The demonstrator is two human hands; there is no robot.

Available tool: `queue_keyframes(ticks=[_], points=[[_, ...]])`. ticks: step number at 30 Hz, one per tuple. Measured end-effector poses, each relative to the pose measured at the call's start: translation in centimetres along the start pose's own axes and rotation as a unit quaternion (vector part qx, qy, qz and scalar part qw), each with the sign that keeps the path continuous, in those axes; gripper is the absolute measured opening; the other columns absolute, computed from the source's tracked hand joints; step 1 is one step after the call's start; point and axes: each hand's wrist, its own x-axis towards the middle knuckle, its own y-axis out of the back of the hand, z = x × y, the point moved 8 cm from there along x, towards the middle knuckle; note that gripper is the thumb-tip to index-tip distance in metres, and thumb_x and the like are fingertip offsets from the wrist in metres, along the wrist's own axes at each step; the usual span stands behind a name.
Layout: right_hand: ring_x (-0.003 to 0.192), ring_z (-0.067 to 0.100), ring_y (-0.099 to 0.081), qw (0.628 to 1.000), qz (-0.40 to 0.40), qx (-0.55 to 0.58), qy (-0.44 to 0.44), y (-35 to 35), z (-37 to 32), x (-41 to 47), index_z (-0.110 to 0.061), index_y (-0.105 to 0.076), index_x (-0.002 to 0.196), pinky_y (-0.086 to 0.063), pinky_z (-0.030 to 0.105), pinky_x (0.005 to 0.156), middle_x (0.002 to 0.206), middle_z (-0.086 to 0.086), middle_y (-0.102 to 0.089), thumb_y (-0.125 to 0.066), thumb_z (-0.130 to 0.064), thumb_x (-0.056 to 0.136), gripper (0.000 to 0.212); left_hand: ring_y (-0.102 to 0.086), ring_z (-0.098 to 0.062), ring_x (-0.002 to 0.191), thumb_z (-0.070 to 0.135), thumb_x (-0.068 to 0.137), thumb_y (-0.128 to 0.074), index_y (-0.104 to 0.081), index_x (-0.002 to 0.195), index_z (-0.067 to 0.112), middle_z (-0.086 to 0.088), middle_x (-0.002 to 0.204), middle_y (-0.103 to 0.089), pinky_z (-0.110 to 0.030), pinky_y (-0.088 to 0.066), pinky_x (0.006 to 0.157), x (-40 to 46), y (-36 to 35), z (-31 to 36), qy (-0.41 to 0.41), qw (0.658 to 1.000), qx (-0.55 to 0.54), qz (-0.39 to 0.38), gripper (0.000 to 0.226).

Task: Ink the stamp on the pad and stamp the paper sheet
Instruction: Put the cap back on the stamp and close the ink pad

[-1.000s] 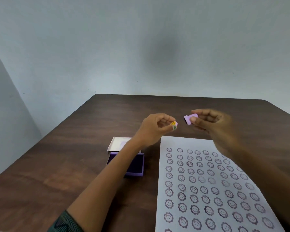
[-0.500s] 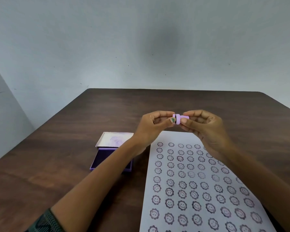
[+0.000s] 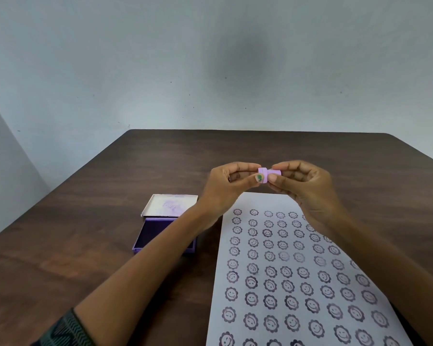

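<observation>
A small lilac stamp (image 3: 269, 175) is held in the air above the far edge of the paper sheet (image 3: 298, 270). My left hand (image 3: 228, 186) pinches its left end, where a cap-like piece sits, and my right hand (image 3: 303, 188) pinches its right end. The white sheet lies on the table below, covered with several rows of purple smiling flower prints. The purple ink pad (image 3: 164, 237) lies open to the left of the sheet, its lid (image 3: 170, 205) folded back; my left forearm crosses over its right part.
The dark wooden table (image 3: 85, 245) runs to a pale wall at the back. Its far edge and right corner are in view. A patterned sleeve (image 3: 65, 330) shows at my left elbow.
A second ago my hands were apart, the left holding a small cap piece and the right the stamp. They came together, and now both pinch the joined stamp.
</observation>
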Motion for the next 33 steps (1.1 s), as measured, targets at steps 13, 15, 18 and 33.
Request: queue_keyframes(ticks=[13, 15, 18, 33], points=[[0.088, 0.028, -0.069, 0.998, 0.003, -0.064, 0.024, 0.0, -0.5, -0.1, -0.007, -0.067, 0.092, -0.057, 0.037, 0.078, 0.094, 0.014, -0.072, -0.077, -0.01, 0.065, 0.029, -0.07, -0.012, 0.085, 0.009, 0.08, -0.071, -0.066, 0.109, 0.001, -0.013, 0.102, -0.073, -0.017, -0.055, 0.075, -0.1, 0.0, 0.5, -0.041, 0.999, 0.026, 0.002, 0.03], [0.088, 0.026, -0.069, 0.997, 0.004, -0.071, 0.03, 0.0, -0.6, -0.1, -0.007, -0.067, 0.093, -0.058, 0.036, 0.078, 0.094, 0.013, -0.072, -0.076, -0.009, 0.066, 0.03, -0.07, -0.014, 0.087, 0.011, 0.08, -0.072, -0.067, 0.108, 0.002, -0.012, 0.101, -0.073, -0.021, -0.056, 0.078, 0.0, 0.0, 0.5, -0.049, 0.998, 0.043, 0.001, 0.03], [0.087, 0.022, -0.07, 0.994, 0.004, -0.099, 0.048, -0.2, -0.7, -0.3, -0.007, -0.067, 0.095, -0.057, 0.034, 0.078, 0.094, 0.01, -0.072, -0.077, -0.008, 0.067, 0.029, -0.07, -0.012, 0.087, 0.019, 0.08, -0.074, -0.068, 0.108, 0.009, -0.004, 0.101, -0.073, -0.027, -0.058, 0.08, 0.1, -0.2, 0.7, -0.093, 0.986, 0.139, -0.004, 0.03], [0.095, 0.006, -0.061, 0.944, -0.004, -0.309, 0.115, -2.4, -0.4, -1.3, -0.018, -0.06, 0.113, -0.048, 0.016, 0.079, 0.11, -0.002, -0.064, -0.062, -0.023, 0.084, 0.029, -0.061, -0.019, 0.078, 0.038, 0.092, -0.05, -0.063, 0.09, 0.012, -0.004, 0.087, -0.067, -0.035, -0.051, 0.069, 0.5, 1.1, 0.1, -0.077, 0.937, 0.339, -0.047, 0.029]])
